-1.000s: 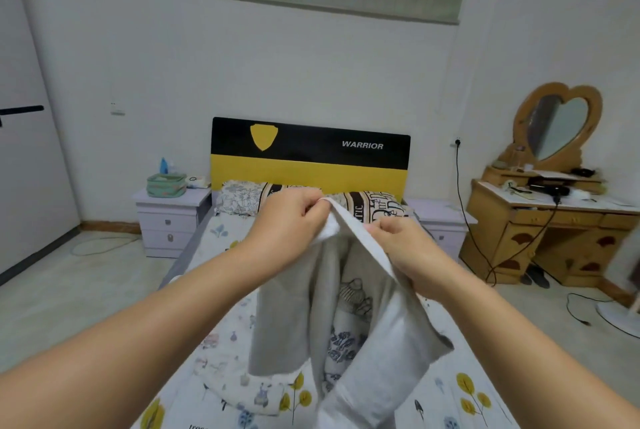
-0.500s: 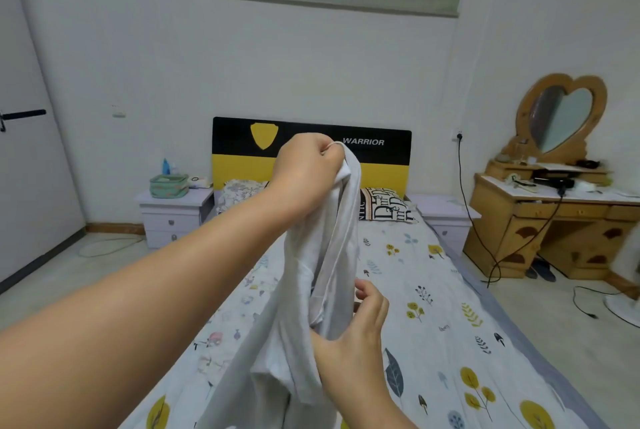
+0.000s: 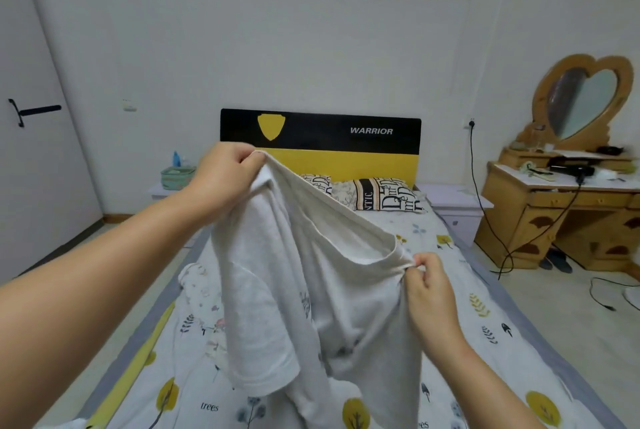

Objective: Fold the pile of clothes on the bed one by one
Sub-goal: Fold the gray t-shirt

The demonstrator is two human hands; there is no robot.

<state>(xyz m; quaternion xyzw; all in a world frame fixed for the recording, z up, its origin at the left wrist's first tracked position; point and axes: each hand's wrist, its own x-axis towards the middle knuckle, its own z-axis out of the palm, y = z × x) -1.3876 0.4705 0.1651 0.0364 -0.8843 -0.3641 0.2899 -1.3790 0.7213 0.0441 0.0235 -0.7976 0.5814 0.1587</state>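
Your left hand (image 3: 227,174) and right hand (image 3: 427,278) each pinch an edge of the pale grey cotton T-shirt (image 3: 311,290), spread above the tree-print bedsheet (image 3: 485,318); no fold yet made.

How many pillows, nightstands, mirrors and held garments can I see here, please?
Pillows: 2, the second partly hidden behind the white T-shirt
Nightstands: 2, the second mostly hidden behind the left hand
Mirrors: 1
Held garments: 1, the white T-shirt, also pinched by the right hand
Total: 6
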